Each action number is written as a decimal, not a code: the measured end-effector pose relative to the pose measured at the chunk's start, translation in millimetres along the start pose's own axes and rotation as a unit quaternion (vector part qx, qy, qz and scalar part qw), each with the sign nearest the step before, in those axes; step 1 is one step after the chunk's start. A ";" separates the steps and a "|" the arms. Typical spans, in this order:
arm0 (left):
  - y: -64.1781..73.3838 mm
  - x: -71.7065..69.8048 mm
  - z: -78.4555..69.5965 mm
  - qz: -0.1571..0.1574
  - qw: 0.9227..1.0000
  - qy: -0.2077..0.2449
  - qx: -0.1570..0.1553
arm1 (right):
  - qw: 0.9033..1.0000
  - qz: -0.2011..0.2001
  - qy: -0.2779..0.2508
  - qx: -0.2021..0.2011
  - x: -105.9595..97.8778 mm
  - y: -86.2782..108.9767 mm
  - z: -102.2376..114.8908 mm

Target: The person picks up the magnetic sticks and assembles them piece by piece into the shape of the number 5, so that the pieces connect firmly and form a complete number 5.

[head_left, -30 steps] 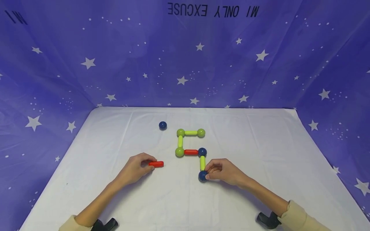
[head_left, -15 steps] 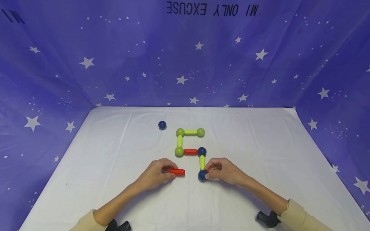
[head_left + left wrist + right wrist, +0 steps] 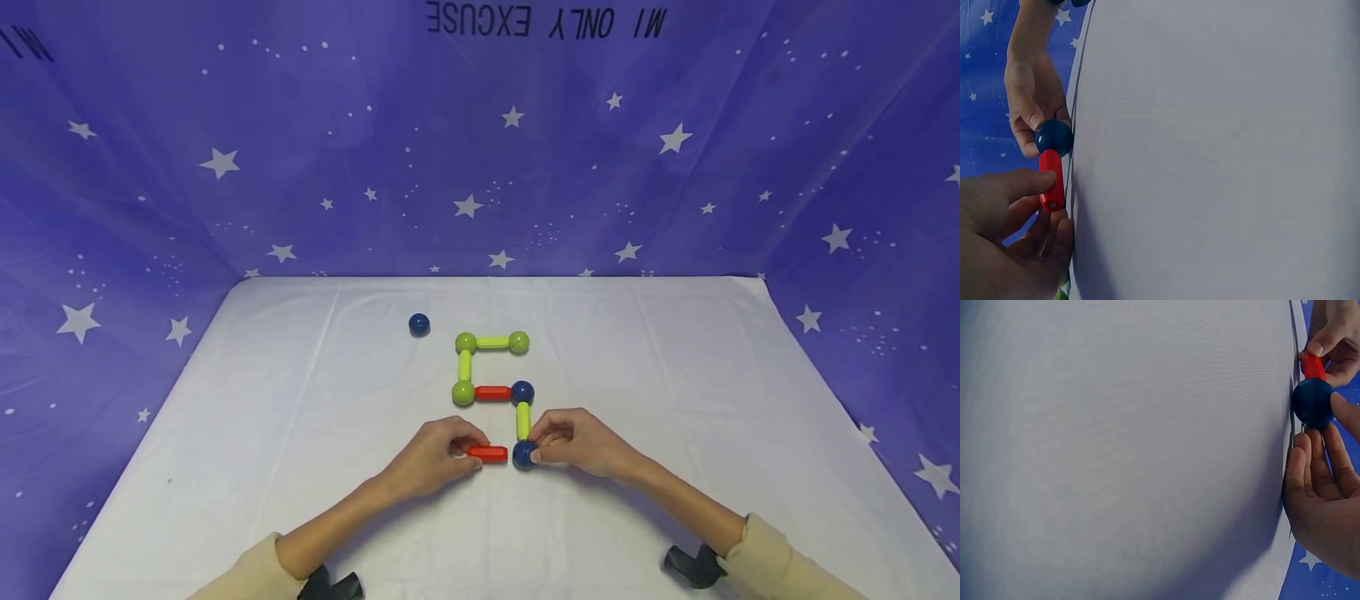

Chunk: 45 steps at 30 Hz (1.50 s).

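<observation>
My left hand (image 3: 433,460) pinches a red rod (image 3: 491,454) between thumb and fingers, holding it level and pointing right. Its free end is right at a dark blue ball (image 3: 522,455), with a slim gap between them in the head view. That ball is held by my right hand (image 3: 583,446), thumb on its side. From it a lime-green rod (image 3: 523,421) runs up to another blue ball (image 3: 522,392). A second red rod (image 3: 492,392) links that one to a green ball (image 3: 462,392). In the left wrist view, the held rod (image 3: 1051,164) lines up with the ball (image 3: 1055,139).
The chain carries on through a lime-green rod (image 3: 465,365), a green ball (image 3: 466,342), another lime-green rod (image 3: 492,342) and an end green ball (image 3: 519,342). A loose blue ball (image 3: 419,325) lies at the back left. White cloth (image 3: 637,350) covers the table; a star-patterned curtain (image 3: 480,150) surrounds it.
My left hand has carried the red rod to the right and slightly nearer, up beside the lower blue ball. The right hand has stayed on that ball.
</observation>
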<state>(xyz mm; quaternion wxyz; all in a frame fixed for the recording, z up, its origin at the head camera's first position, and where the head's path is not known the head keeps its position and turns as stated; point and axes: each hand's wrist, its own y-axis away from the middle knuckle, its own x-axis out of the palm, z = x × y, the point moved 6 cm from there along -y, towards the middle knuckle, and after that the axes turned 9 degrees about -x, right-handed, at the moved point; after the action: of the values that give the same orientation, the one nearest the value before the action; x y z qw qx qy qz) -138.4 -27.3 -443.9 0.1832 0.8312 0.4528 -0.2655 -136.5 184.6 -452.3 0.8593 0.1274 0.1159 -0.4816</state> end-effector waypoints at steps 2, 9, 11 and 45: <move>-0.4 0.8 -0.9 -0.001 1.000 -0.001 0.001 | 1.000 -0.001 -0.002 -0.001 -0.1 0.3 -0.4; -1.1 3.0 -3.3 0.005 1.000 0.013 -0.009 | 1.000 0.000 -0.008 -0.006 0.2 0.6 -0.8; -1.4 3.7 -3.7 0.008 1.000 0.019 -0.012 | 1.000 0.000 -0.006 -0.008 0.2 0.5 -0.7; -20.6 -65.2 17.3 -0.129 0.989 0.061 -0.029 | 0.999 -0.005 0.036 -0.025 2.0 -1.7 4.2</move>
<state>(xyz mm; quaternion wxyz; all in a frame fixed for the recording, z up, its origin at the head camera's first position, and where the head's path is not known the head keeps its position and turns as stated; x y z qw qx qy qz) -189.9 -68.7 -419.3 0.1432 0.7752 0.5737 -0.2224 -136.6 180.7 -449.1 0.8550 0.1224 0.1591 -0.4783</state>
